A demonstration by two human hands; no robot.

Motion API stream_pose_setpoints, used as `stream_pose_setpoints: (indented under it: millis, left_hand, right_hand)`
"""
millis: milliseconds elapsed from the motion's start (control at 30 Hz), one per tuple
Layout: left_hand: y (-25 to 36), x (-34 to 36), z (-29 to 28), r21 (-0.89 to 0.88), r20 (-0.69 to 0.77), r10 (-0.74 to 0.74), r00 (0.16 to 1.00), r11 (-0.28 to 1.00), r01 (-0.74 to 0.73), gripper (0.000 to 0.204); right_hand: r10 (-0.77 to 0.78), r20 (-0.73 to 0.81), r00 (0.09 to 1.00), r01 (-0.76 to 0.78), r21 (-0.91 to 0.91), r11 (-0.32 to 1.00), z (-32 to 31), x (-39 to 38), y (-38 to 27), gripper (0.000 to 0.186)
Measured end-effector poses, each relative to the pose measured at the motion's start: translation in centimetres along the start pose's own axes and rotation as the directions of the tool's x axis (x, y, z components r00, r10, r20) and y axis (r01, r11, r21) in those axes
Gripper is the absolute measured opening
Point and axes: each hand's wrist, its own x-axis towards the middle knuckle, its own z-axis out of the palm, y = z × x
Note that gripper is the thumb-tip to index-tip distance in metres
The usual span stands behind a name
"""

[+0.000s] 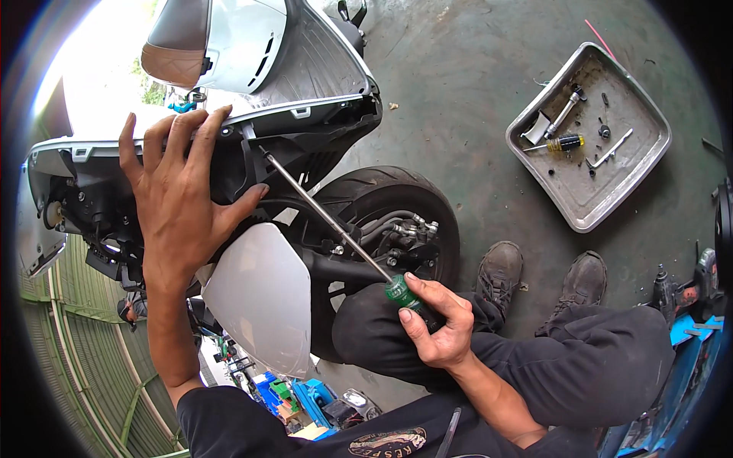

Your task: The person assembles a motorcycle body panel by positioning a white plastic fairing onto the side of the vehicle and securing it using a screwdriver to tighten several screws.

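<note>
My right hand is closed round the green handle of a long-shafted screwdriver. Its shaft slants up and left, and the tip meets the dark underside of a scooter's body panel. Spread wide, my left hand lies against the panel's white edge, fingertips over the rim and thumb pointing toward the screwdriver's tip. Whatever the tip touches is too small to make out. Below the left hand is a light grey fairing piece, next to the scooter's front wheel.
A grey metal tray on the floor at the right holds a yellow-and-black screwdriver, a ratchet and several small parts. Blue tool cases and a power drill stand at the far right. My shoes rest near the wheel.
</note>
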Motion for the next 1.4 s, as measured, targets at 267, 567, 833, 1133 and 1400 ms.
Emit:
stream_pose_setpoints:
  millis: [267,567,833,1133,1400]
  left_hand:
    - [-0.1,0.0,0.3,-0.08,-0.062,0.045,0.997,0.996,-0.05,0.075]
    - [0.1,-0.5,0.3,-0.094,-0.077,0.046,0.996,0.994,-0.053,0.037]
    - [0.9,-0.7,0.5,-0.09,-0.083,0.019,0.996,0.996,-0.027,0.029]
    - [-0.3,0.6,0.6,-0.119,-0.082,0.023,0.996,0.992,-0.032,0.03]
    - [-0.1,0.2,0.7,-0.146,-0.084,0.028,0.996,0.988,-0.04,0.039]
  right_hand:
    - [-0.011,0.002,1.0,0.011,-0.012,1.0,0.1,0.0,0.1,0.042]
    - [-0.012,-0.006,1.0,0.012,-0.006,1.0,0.5,-0.3,0.2,0.041]
    - [-0.017,-0.014,1.0,0.017,-0.006,1.0,0.4,-0.3,0.3,0.041]
    - [-0.038,-0.013,0.999,0.038,-0.005,0.999,0.0,0.3,0.1,0.042]
    - [-0.018,-0.012,1.0,0.018,0.006,1.0,0.1,0.5,-0.3,0.042]
